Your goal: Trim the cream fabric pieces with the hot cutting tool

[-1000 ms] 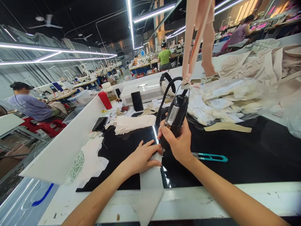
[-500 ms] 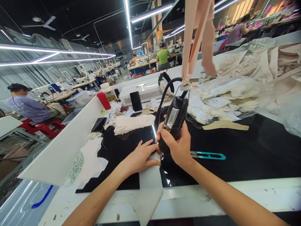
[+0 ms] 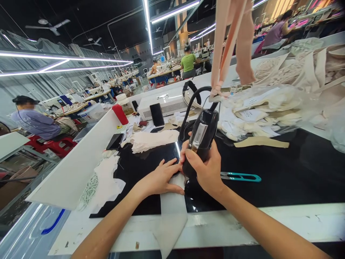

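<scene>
My right hand (image 3: 206, 167) is wrapped round a black handheld device (image 3: 201, 138) with a metal plate on its side, a black cord, and pinkish fabric strips (image 3: 225, 50) tied above it. Flat on the black work surface (image 3: 272, 165), my left hand (image 3: 161, 178) has its fingers spread over a whitish translucent strip (image 3: 174, 212). That strip hangs over the table's front edge. The fingertips of the left hand are close beside the device's base, which partly hides them. Right of my right hand lies a pair of teal thread snips (image 3: 242, 177).
Cream fabric pieces (image 3: 155, 139) are stacked behind my left hand. A phone (image 3: 156, 114) leans against a white box (image 3: 164, 102). Bagged fabric (image 3: 258, 111) fills the back right. A white panel (image 3: 72, 169) stands at the left. Several people sit further away.
The view has shifted slightly, so the table items appear a little further right. Both hands keep nearly the same pose, and the device stays in my right hand.
</scene>
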A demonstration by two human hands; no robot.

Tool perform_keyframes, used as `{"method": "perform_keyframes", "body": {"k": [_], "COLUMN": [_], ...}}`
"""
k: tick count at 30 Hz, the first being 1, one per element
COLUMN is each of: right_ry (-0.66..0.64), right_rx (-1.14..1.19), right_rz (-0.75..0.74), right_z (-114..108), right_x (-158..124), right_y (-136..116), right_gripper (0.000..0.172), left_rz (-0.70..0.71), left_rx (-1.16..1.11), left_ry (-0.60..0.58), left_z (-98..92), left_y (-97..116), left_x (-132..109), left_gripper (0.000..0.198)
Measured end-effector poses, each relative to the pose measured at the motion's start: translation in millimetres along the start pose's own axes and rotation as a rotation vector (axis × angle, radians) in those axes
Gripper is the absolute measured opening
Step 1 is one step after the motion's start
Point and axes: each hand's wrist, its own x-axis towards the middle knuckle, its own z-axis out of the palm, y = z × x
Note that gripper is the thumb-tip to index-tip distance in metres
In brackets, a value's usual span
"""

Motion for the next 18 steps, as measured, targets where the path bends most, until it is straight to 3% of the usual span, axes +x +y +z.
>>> {"method": "perform_keyframes", "body": {"k": [9,12,14,16,18], "right_ry": [-0.013,-0.012,-0.011,-0.003,0.007], "right_rx": [-0.027,-0.03,-0.031,-0.051,-0.09], "right_rz": [0.057,0.06,0.048,0.026,0.0], "right_z": [1,1,-1,-3,-6], "right_x": [-5,-4,-1,2,7], "right_y": [2,-2,-5,-10,-14], "right_gripper": [0.03,0.034,0.036,0.036,0.036], "left_rz": [0.04,0.078,0.102,0.125,0.136], "left_rx": [0.067,0.137,0.236,0.338,0.379], "left_ry": [0.009,0.102,0.267,0.454,0.557], "left_z": [2.9,8.4,16.4,28.1,42.2], "left_y": [-5,-6,-3,3,12], "left_x": [3,-4,-15,-29,-43], "left_gripper": [0.083,0.084,0.073,0.047,0.02]}}
